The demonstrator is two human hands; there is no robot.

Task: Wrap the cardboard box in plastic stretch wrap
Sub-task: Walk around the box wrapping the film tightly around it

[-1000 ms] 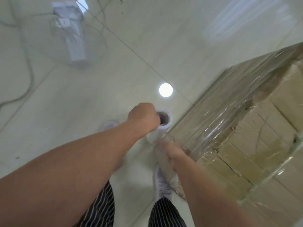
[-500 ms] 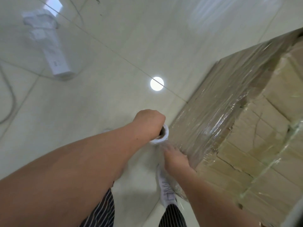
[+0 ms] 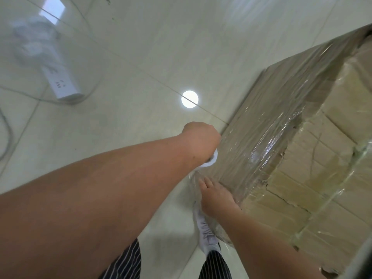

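A large cardboard box (image 3: 314, 174) stands on the floor at the right, its near side face covered in shiny clear stretch wrap (image 3: 267, 125). My left hand (image 3: 201, 137) is closed over the top end of the white stretch wrap roll (image 3: 271, 160), which stands upright against the box's near corner; only the roll's white rim shows under my fist. My right hand (image 3: 216, 196) grips lower down at the same corner, where film (image 3: 196, 179) bunches by the roll. The roll's body is hidden by both hands.
A white power strip (image 3: 60, 85) with a cable lies on the glossy tiled floor at upper left. A round bright light reflection (image 3: 189, 99) sits on the tiles ahead. My white shoe (image 3: 206, 232) and striped trouser legs stand close to the box's corner.
Both hands and the roll have moved right, from a gap beside the box to tight against its corner. My left fist now covers the roll's open core. The view shifted a little.
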